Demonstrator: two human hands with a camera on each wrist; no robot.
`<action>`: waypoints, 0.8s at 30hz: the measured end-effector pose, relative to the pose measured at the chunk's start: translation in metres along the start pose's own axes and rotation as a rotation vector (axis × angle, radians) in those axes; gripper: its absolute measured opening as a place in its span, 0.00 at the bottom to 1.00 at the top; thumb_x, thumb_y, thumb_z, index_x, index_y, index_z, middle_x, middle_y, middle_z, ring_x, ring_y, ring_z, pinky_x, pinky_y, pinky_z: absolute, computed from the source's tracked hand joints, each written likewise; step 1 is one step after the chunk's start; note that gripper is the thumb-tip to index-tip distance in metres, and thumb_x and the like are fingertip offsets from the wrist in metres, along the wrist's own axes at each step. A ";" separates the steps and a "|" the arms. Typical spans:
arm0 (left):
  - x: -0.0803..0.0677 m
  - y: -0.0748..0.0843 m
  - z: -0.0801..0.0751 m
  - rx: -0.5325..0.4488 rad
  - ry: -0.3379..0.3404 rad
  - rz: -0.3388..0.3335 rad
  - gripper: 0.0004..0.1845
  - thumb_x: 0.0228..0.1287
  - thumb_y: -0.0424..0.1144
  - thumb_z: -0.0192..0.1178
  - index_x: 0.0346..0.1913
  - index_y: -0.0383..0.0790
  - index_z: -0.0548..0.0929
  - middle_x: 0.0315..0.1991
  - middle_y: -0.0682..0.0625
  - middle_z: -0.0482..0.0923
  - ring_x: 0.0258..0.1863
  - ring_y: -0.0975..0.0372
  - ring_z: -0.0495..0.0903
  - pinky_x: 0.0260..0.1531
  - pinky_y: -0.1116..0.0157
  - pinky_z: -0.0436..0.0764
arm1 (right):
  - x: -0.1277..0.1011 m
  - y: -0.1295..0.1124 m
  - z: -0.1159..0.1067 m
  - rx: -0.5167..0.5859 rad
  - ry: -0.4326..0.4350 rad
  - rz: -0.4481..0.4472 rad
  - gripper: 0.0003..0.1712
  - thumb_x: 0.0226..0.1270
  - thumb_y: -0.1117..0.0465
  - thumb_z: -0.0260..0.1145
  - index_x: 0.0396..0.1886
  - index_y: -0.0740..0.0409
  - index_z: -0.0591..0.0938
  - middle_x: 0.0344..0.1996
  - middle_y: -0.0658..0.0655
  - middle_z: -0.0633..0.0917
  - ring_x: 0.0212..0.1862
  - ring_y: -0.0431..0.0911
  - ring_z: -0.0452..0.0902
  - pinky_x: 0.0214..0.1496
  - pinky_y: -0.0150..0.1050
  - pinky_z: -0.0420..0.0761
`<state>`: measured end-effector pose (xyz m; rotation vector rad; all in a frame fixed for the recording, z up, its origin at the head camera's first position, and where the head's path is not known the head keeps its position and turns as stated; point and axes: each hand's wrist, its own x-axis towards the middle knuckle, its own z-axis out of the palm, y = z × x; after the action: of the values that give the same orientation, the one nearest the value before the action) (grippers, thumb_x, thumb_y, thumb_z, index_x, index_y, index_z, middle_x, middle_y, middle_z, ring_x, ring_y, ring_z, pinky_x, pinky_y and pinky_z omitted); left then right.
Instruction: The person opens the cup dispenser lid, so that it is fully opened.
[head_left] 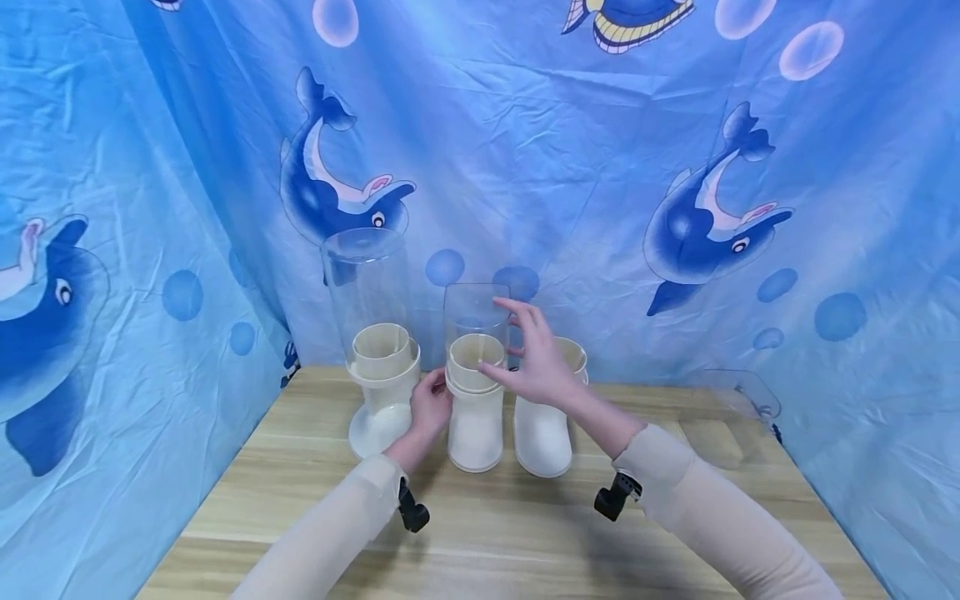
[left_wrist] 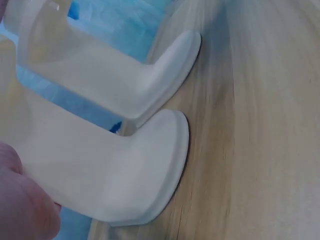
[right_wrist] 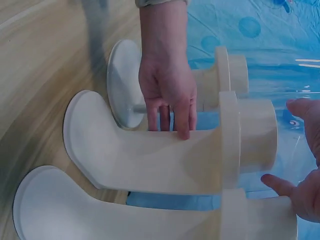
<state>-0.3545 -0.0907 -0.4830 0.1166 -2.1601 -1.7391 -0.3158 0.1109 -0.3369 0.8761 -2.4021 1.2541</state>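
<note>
Three cream-white boot-shaped holders with round collars stand in a row. My left hand (head_left: 431, 406) grips the shaft of the middle holder (head_left: 476, 429) from its left side, thumb in front and fingertips passing behind. A clear cylinder (head_left: 467, 304) stands upright around that holder's inner ring. At the cylinder's right side is my right hand (head_left: 543, 362), its thumb and fingers spread apart; contact is hard to make out. The left holder (head_left: 386, 425) carries a taller clear cylinder (head_left: 363, 283). The right holder (head_left: 543, 442) stands partly behind my right hand and shows no cylinder.
A clear, see-through container (head_left: 723, 417) lies at the right back of the wooden table (head_left: 487, 550). A blue cloth (head_left: 540, 167) with dolphins hangs close behind the holders and down both sides. Each wrist wears a small black camera mount.
</note>
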 end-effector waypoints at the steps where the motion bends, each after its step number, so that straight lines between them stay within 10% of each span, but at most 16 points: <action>1: -0.001 0.002 0.000 0.002 0.006 -0.002 0.19 0.70 0.27 0.64 0.62 0.31 0.85 0.56 0.32 0.87 0.58 0.41 0.86 0.65 0.48 0.84 | 0.000 -0.001 0.000 -0.002 0.007 0.001 0.55 0.60 0.59 0.83 0.82 0.45 0.62 0.74 0.64 0.65 0.72 0.60 0.69 0.58 0.52 0.90; 9: -0.014 0.010 -0.009 -0.006 0.023 0.027 0.19 0.72 0.28 0.63 0.63 0.33 0.85 0.54 0.34 0.89 0.55 0.44 0.88 0.60 0.51 0.88 | -0.012 -0.010 0.000 0.001 0.029 -0.012 0.57 0.59 0.59 0.84 0.82 0.42 0.62 0.75 0.63 0.65 0.73 0.62 0.69 0.57 0.51 0.91; 24: -0.058 0.021 -0.037 0.010 -0.144 0.209 0.15 0.69 0.24 0.66 0.56 0.29 0.88 0.48 0.35 0.90 0.48 0.45 0.91 0.51 0.57 0.91 | -0.056 -0.037 -0.021 0.039 0.057 -0.061 0.59 0.52 0.64 0.87 0.81 0.42 0.65 0.72 0.60 0.68 0.72 0.60 0.71 0.56 0.45 0.90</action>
<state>-0.2855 -0.1031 -0.4696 -0.2308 -2.1909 -1.6619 -0.2494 0.1331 -0.3301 0.9062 -2.2964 1.2897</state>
